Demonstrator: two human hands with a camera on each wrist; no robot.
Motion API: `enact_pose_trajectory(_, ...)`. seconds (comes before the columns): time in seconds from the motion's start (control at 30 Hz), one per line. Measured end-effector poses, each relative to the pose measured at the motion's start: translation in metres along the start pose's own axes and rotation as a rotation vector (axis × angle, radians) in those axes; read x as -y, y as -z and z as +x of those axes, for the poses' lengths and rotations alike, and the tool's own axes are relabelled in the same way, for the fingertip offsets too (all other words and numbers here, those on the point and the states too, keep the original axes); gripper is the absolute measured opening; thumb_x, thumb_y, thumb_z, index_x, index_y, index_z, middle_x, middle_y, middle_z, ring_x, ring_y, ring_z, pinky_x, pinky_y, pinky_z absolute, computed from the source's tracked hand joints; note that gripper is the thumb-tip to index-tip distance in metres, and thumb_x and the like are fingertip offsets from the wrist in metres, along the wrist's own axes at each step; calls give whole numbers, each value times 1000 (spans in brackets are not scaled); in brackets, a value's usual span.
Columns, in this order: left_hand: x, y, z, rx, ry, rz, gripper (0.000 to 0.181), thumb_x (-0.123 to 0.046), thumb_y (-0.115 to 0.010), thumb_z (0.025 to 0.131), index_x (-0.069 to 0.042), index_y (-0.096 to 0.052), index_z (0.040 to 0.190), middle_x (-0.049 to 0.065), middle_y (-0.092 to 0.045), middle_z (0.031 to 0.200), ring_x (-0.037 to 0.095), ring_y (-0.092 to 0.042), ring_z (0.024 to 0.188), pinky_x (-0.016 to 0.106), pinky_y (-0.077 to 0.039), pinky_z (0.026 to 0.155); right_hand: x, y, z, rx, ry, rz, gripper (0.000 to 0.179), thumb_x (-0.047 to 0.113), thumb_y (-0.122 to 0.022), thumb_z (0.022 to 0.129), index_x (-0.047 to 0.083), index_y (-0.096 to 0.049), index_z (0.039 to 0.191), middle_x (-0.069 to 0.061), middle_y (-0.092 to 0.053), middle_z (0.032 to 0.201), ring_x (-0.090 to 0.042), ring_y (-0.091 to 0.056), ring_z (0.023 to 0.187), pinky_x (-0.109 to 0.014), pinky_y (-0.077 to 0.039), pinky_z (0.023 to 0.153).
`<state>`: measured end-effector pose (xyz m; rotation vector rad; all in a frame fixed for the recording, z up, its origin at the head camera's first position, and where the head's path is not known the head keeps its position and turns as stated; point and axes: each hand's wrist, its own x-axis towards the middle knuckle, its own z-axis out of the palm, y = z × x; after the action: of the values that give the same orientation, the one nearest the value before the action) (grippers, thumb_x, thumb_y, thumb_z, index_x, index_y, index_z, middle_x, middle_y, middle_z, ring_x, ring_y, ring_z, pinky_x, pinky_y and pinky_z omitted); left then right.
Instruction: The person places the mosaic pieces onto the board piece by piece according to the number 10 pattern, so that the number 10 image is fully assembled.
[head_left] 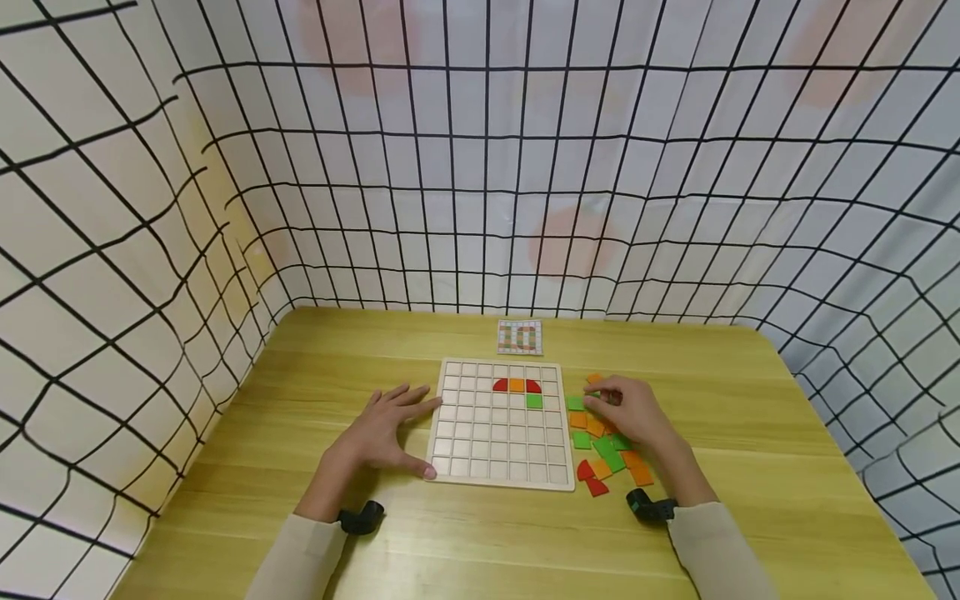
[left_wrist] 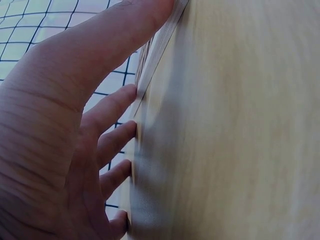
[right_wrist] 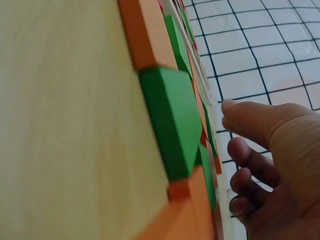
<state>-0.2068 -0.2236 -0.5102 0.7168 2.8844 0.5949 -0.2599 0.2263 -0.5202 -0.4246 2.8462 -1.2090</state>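
In the head view my left hand [head_left: 382,429] lies spread at the left side of a pale wooden grid board [head_left: 480,425]. Its thumb touches the board's lower left corner and a fingertip meets the left edge. Over the loose tiles right of the board is my right hand [head_left: 630,408], fingers curled, thumb and index tips close together beside a green square tile [head_left: 576,402]. I cannot tell whether those tips pinch a tile. On the board sit two red quarter-round tiles [head_left: 533,387], an orange square [head_left: 517,385] between them and a green square [head_left: 534,401] below.
Several loose orange, green and red tiles [head_left: 602,469] lie along the board's right side, some overlapping. A small pattern card [head_left: 520,337] lies behind the board. White walls with a black grid [head_left: 480,192] enclose the wooden table [head_left: 465,542] at the back and sides.
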Motion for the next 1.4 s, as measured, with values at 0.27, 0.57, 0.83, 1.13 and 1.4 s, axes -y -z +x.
enact_pose_trajectory(0.27,0,0,0,-6,-7,-6,115,-79,-82,60,-30,-45,157,7,-34,168,44,-24,156,77,-14,120,-13,15,-9,11,4,-80,23,27,-72,98,14,-79,115,-4,-70,97,-17,-51,77,-26,-43,66)
enact_pose_trajectory(0.57,0,0,-1,-2,-5,-4,115,-79,-83,60,-30,-45,157,8,-34,168,45,-24,156,77,-13,119,-29,28,-16,-19,16,-106,34,32,-72,98,9,-75,123,-2,-65,91,-15,-51,74,-26,-45,65)
enact_pose_trajectory(0.83,-3,2,-2,-7,-8,-18,114,-76,-84,60,-28,-46,157,8,-35,168,45,-24,156,78,-13,119,-39,31,-16,26,-15,-128,47,38,-75,95,10,-70,132,-1,-59,92,-17,-46,79,-30,-38,69)
enact_pose_trajectory(1.13,-2,2,-2,1,-8,-22,114,-76,-84,61,-28,-46,157,8,-34,168,45,-24,156,78,-14,118,-40,29,-19,5,-38,-54,36,34,-77,95,12,-76,123,-3,-62,93,-17,-47,78,-27,-40,67)
enact_pose_trajectory(1.4,-2,2,-1,5,-9,-19,114,-77,-83,61,-28,-45,157,8,-34,168,45,-23,156,78,-14,119,-43,29,-18,1,-35,-43,36,36,-77,94,12,-77,121,-4,-63,93,-18,-47,78,-28,-40,67)
